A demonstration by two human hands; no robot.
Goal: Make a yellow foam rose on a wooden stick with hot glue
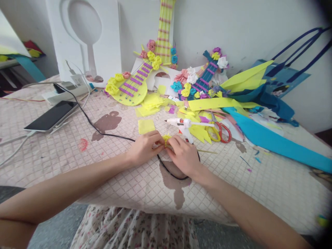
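Observation:
Between my two hands is a small yellow crepe-paper flower (166,138), its lower part hidden by the fingers. My left hand (146,148) pinches it from the left, thumb and forefinger together. From the right, my right hand (183,154) closes on the same flower. A thin yellowish stick (207,151) pokes out to the right from behind my right hand; whether it joins the flower is hidden. Just beyond the hands lies a white glue gun (178,122), and a yellow paper square (146,126) rests to its left.
Red-and-yellow scissors (223,132) lie among paper scraps. Decorated paper guitars (135,84) lean at the back. A black cord (90,121) runs under my hands. A phone (52,116) and power strip (68,90) are left; blue crepe paper (280,140) spreads right.

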